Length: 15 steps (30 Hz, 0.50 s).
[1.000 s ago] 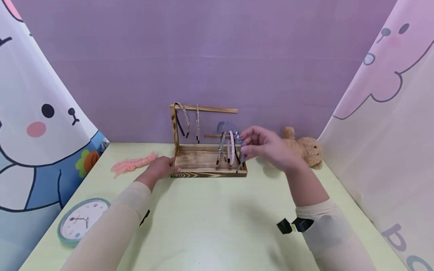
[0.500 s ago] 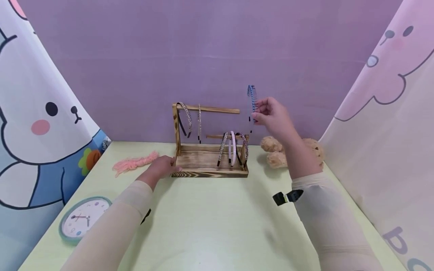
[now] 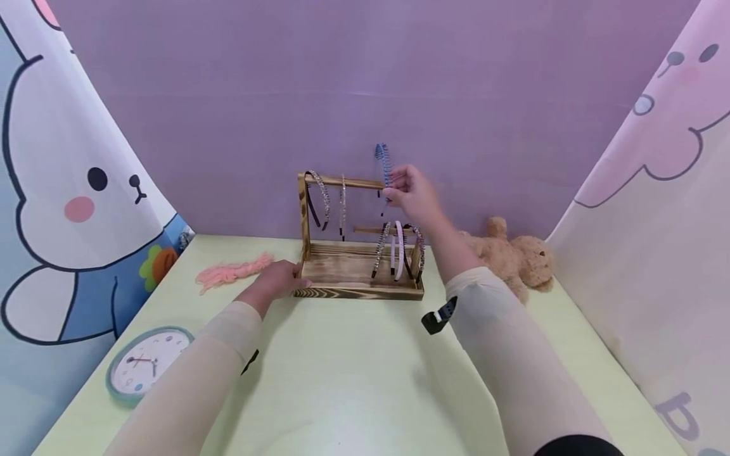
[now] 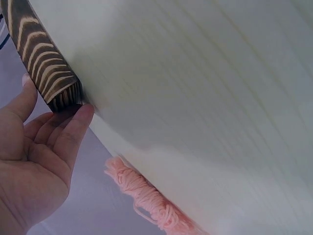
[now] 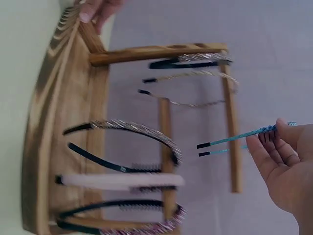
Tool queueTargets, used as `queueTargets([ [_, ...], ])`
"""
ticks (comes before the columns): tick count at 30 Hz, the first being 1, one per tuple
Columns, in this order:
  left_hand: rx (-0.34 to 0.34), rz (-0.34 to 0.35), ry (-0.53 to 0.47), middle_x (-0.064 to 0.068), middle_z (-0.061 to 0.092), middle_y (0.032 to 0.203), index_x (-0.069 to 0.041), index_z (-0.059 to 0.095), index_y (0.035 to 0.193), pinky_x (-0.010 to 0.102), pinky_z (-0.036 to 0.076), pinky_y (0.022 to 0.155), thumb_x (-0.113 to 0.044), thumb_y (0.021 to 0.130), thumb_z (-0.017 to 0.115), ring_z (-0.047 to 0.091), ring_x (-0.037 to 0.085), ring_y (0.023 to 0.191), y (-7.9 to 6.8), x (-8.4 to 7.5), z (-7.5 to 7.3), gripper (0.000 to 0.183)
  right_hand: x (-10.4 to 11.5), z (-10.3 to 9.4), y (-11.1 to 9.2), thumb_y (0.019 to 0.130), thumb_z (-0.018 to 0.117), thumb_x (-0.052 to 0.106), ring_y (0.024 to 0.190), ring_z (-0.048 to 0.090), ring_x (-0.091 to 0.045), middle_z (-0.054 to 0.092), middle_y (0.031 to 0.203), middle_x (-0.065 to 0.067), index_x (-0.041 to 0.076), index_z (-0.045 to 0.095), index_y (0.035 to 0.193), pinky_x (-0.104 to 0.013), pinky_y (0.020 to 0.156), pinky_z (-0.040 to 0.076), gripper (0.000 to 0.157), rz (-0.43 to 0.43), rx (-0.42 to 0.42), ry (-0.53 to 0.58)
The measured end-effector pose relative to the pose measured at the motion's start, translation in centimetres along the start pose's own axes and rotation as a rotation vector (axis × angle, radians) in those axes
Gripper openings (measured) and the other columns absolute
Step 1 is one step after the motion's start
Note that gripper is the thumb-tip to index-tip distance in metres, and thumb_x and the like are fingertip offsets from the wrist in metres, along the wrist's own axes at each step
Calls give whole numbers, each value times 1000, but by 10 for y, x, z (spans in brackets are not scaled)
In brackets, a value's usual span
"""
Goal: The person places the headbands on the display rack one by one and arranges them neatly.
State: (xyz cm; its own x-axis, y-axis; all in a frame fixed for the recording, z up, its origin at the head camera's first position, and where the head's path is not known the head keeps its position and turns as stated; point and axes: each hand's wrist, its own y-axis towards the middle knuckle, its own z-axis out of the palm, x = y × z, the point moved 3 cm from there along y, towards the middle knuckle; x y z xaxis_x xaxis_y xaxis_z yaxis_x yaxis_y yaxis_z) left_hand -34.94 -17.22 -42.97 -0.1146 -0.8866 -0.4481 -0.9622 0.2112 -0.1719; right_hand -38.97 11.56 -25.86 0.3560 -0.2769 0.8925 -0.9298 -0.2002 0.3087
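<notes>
A blue toothed headband [image 3: 383, 157] is pinched between the thumb and fingers of my right hand [image 3: 415, 195], its black-tipped ends pointing down near the free end of the upper bar. In the right wrist view the headband's legs [image 5: 230, 140] lie on either side of that bar [image 5: 234, 147]. My left hand [image 3: 276, 280] grips the left front corner of the wooden rack [image 3: 359, 294], thumb on one side and fingers on the other. Two sparkly headbands [image 3: 322, 196] hang on the upper bar's left part. On the lower bar hang several more, including a pale pink headband [image 3: 399, 250].
Pink yarn [image 3: 234, 271] lies left of the rack, and a round clock [image 3: 149, 361] lies nearer on the left. A brown teddy bear [image 3: 516, 256] lies to the right, behind my right forearm. A purple curtain [image 3: 256, 126] hangs behind the table.
My right hand has lifted the blue headband up off the lower bar, then carried it left to the upper bar's free end. The left hand stays on the rack.
</notes>
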Motion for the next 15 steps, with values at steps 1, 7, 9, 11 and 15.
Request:
queueTargets([
  [1,0,1,1,25,43,147,1,37,148,55,33,113,-40,97,59,40,46,135,0,0,0,69,-3,5,1,94,63,3,91,60,-25,57,98,-8,1,51,122,-39,86,58,31,3,7,11],
  [7,-16,6,13,26,43,147,1,38,148,56,33,113,-40,97,59,41,46,135,0,-1,-1,68,-23,30,5,94,63,3,90,60,-24,57,98,-10,1,52,121,-43,87,57,30,29,39,5],
  [9,-18,5,16,25,44,147,1,39,147,55,33,113,-39,97,60,41,46,135,0,-1,-1,68,-30,34,5,94,63,4,90,61,-23,58,100,-10,3,52,122,-45,88,57,30,53,44,-13],
  [11,-20,9,26,25,45,146,1,40,147,55,34,113,-39,97,60,42,46,134,0,-1,0,67,-36,37,6,95,63,6,91,61,-24,59,101,-11,5,52,121,-46,89,56,29,78,44,-20],
  [15,-29,18,36,26,46,145,2,40,146,56,34,113,-39,97,60,43,47,133,-1,-1,1,67,-44,40,8,96,62,8,95,63,-27,60,106,-12,8,52,122,-45,88,57,28,111,55,-29],
])
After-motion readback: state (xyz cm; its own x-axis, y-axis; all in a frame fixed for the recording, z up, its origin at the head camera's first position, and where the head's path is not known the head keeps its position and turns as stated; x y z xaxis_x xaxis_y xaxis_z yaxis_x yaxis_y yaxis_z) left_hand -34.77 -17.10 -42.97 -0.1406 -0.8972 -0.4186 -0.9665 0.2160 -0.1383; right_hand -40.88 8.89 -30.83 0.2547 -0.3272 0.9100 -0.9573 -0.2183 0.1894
